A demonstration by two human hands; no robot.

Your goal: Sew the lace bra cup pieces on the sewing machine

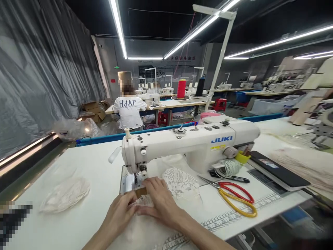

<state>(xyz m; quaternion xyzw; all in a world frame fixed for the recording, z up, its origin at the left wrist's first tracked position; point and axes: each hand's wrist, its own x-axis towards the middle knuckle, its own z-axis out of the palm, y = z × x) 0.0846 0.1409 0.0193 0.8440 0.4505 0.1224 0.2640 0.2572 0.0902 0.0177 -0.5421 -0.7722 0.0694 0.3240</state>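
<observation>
My left hand (120,211) and my right hand (159,199) lie side by side on a piece of white lace fabric (179,182) just in front of the needle of a white JUKI sewing machine (187,144). The right hand's fingers are stretched flat, pressing the lace down near the presser foot (135,180). My left hand's fingers curl onto the lace edge beside it. More lace trails off under the machine arm to the right.
Red and yellow handled scissors (235,198) lie right of the hands, with a coil of white cord (227,168), a yellow cup (241,158) and a black control panel (278,170). A pale fabric bundle (65,194) lies left. A person in a white shirt (129,111) sits behind.
</observation>
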